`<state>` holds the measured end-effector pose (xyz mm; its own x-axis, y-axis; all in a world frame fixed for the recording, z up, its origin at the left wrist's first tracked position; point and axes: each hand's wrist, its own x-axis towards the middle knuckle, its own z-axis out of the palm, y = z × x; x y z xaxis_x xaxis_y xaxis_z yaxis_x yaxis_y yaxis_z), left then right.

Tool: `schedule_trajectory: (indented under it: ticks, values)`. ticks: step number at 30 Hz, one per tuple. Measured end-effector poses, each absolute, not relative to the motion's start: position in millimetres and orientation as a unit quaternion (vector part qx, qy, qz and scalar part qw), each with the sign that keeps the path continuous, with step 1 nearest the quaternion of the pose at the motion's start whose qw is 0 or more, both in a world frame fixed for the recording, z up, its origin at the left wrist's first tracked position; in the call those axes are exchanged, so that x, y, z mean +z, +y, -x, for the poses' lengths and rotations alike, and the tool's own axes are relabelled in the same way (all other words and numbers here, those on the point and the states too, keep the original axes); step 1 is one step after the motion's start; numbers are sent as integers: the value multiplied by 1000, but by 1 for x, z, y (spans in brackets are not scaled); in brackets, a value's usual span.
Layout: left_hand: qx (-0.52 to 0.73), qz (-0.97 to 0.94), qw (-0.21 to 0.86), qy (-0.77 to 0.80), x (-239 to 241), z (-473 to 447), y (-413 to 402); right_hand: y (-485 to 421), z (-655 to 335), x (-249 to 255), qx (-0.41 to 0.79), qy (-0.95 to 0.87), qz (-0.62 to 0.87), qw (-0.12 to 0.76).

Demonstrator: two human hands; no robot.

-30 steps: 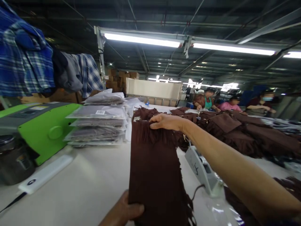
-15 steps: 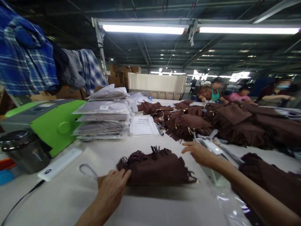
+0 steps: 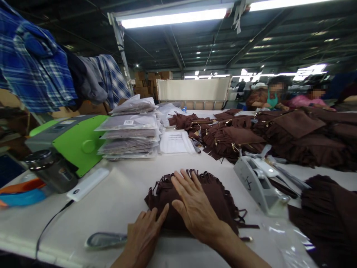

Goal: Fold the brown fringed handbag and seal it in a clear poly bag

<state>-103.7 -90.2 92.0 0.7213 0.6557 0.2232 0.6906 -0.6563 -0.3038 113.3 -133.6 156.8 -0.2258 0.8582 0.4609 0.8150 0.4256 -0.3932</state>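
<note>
A dark brown fringed fabric bag [image 3: 216, 201] lies on the white table in front of me. My right hand [image 3: 195, 206] rests flat on its top, fingers stretched and thumb apart. At the bag's left side is my left hand [image 3: 146, 230], palm down, its thumb reaching onto the fabric. The left fingers are slightly bent, and what lies under them is hidden. A grey looped strap [image 3: 106, 240] extends left from beneath that hand. Loose brown cords stick out at the bag's right side.
A grey tape dispenser [image 3: 258, 186] and brown bags [image 3: 301, 134] lie to the right. Stacked plastic-wrapped packages [image 3: 129, 134], a green machine [image 3: 87, 145], a dark bottle [image 3: 52, 171] and a white power bank [image 3: 87, 184] stand left. Co-workers sit behind the pile.
My right hand has moved left from near the dispenser onto the bag. The left hand stays at the bag's left side. The camera view has shifted.
</note>
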Motion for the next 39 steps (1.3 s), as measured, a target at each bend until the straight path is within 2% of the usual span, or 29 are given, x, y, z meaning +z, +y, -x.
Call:
schedule_trajectory:
  ticks: [5, 10, 15, 18, 21, 26, 33, 36, 39]
  values:
    - [-73, 919, 177, -345, 67, 105, -101, -111, -104, 113, 134, -799, 537, 236]
    - [-95, 916, 178, -347, 74, 105, -94, -130, -128, 126, 223, -778, 535, 243]
    - [-151, 920, 167, -321, 145, 88, -82, -169, -153, 110, 130, -748, 607, 234]
    - [-195, 926, 205, -251, 196, 68, -76, -180, -162, 94, 30, -724, 642, 250]
    - [-188, 932, 235, -202, 226, 52, -72, -179, -168, 88, -25, -703, 659, 265]
    - [-191, 930, 245, -199, 231, 54, -66, -175, -168, 90, -4, -701, 665, 257]
    - [-105, 937, 223, -249, 221, 78, -39, -161, -187, 88, 62, -724, 662, 183]
    - [-57, 936, 231, -261, 228, 81, -15, -142, -202, 113, 19, -732, 658, 177]
    - [-66, 930, 254, -258, 243, 81, 7, -118, -211, 154, -50, -727, 661, 178]
